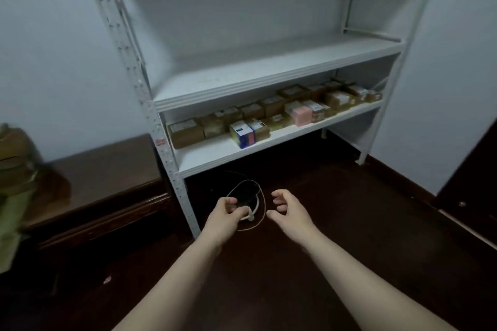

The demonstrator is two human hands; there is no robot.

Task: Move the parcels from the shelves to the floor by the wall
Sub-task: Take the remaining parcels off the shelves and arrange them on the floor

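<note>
A row of several parcels stands on the lower shelf (215,153) of a white metal rack. They are mostly brown cardboard boxes (185,133), plus a blue-and-white box (242,134) near the front and a pink box (302,115) further right. The upper shelf (255,70) holds nothing. My left hand (224,213) and my right hand (289,211) reach forward side by side below the lower shelf, over the dark floor. Both have loosely curled fingers and hold nothing. Neither hand touches a parcel.
A coiled white and black cable (258,196) lies on the dark floor (349,209) under the rack, just beyond my left hand. A low dark wooden cabinet (102,177) stands left of the rack, with a stack of brownish-green items (13,169) at the far left. The pale wall (457,88) is on the right.
</note>
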